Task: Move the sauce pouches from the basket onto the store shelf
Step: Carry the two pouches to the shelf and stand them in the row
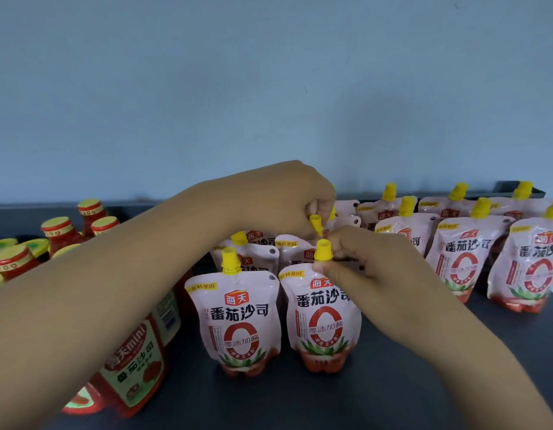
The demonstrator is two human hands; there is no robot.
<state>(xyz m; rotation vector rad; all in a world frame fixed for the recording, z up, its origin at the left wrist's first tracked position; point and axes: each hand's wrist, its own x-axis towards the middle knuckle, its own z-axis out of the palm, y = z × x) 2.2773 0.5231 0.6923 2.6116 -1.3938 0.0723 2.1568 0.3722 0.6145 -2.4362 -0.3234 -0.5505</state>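
Pink-and-white sauce pouches with yellow caps stand in rows on the dark shelf (346, 398). My right hand (362, 262) pinches the yellow spout of the front pouch (323, 318), which stands upright. Just behind it, my left hand (287, 200) grips the yellow cap of a second pouch (295, 252), mostly hidden by the front one. Another pouch (238, 318) stands free to the left of the front one. The basket is out of view.
More pouches (458, 259) fill the shelf to the right. Red sauce bottles with yellow-red caps (59, 232) and a red mini pouch (135, 361) crowd the left. A pale blue wall (269, 88) backs the shelf.
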